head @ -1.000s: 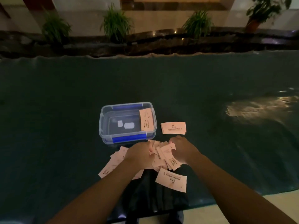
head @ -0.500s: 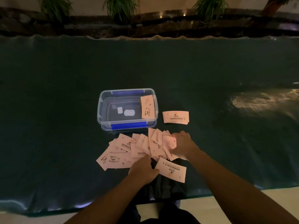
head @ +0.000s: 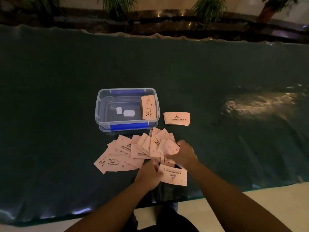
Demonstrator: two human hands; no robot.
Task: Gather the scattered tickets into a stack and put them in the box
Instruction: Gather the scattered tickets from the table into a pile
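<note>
Several pale pink tickets (head: 133,151) lie fanned out on the dark green cloth, just in front of a clear plastic box (head: 100,108) with blue latches. One small stack of tickets (head: 149,107) leans inside the box at its right end. Another neat stack (head: 176,118) lies on the cloth right of the box. My right hand (head: 183,154) rests on the right end of the scattered pile, fingers curled over a few tickets. My left hand (head: 148,175) is at the pile's near edge, touching a single ticket (head: 173,175); its grip is hidden.
The dark green cloth (head: 50,114) covers a wide table; its near edge runs just under my forearms. Potted plants (head: 209,7) and a dark ledge stand beyond the far edge. A bright glare patch (head: 254,104) lies on the cloth at right.
My left hand has pulled back from the middle of the pile to its near edge, uncovering the tickets. My right hand stays on the right of the pile. The camera has tilted down.
</note>
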